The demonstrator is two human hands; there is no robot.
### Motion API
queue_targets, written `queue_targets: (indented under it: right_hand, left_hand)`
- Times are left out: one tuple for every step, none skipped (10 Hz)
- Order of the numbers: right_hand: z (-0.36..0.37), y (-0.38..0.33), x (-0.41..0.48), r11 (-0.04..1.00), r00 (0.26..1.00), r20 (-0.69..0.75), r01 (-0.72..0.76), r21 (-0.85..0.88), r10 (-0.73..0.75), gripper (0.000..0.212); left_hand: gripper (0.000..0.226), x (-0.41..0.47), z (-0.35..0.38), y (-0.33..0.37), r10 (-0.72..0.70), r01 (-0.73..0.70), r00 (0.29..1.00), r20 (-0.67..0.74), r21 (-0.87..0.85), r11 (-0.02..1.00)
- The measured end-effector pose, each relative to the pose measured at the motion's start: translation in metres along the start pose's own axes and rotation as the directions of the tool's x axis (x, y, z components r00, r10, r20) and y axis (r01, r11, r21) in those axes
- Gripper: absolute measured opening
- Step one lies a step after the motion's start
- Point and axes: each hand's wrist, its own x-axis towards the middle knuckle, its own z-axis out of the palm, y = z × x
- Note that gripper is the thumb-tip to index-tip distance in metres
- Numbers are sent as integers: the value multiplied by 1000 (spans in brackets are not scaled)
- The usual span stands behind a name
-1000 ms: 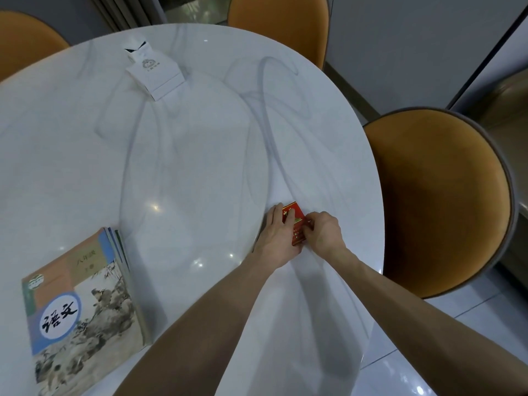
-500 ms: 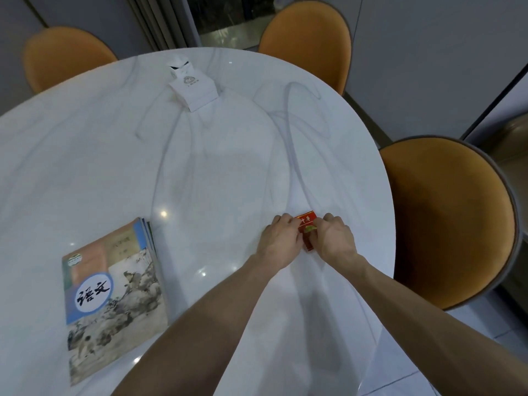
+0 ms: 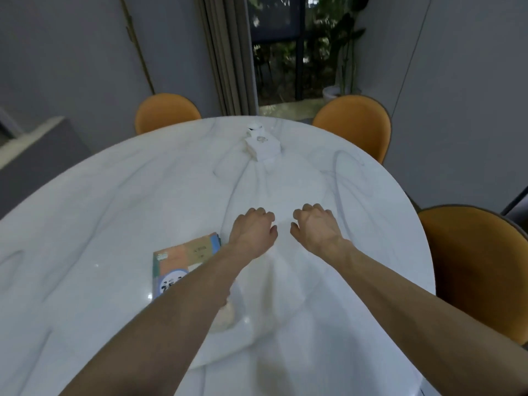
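My left hand (image 3: 253, 232) and my right hand (image 3: 314, 228) hover palm-down, a small gap apart, over the middle of the white marble table (image 3: 114, 224). The fingers of both hang loosely curled downward, and I see nothing in either hand. The small red pack from the earlier frames is not in sight. A schoolbook (image 3: 183, 258) with a coloured cover lies just left of my left wrist, partly hidden by my left forearm.
A small white carton (image 3: 263, 147) stands at the table's far side. Orange chairs stand at the far left (image 3: 165, 111), the far right (image 3: 354, 124) and the right side (image 3: 480, 267). Beyond are a curtain and a dark glass door.
Both hands have left the red pack near the table's right edge and moved apart toward the middle. The view has tilted up, and the pack is out of sight.
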Motion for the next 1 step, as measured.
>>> queue_targets:
  right_hand:
    - [-27,-26,6,1000,998,-64,17,21,-16,35]
  left_hand:
    - [38,-9,-33,-23,-29,29,998,-60,7,1000]
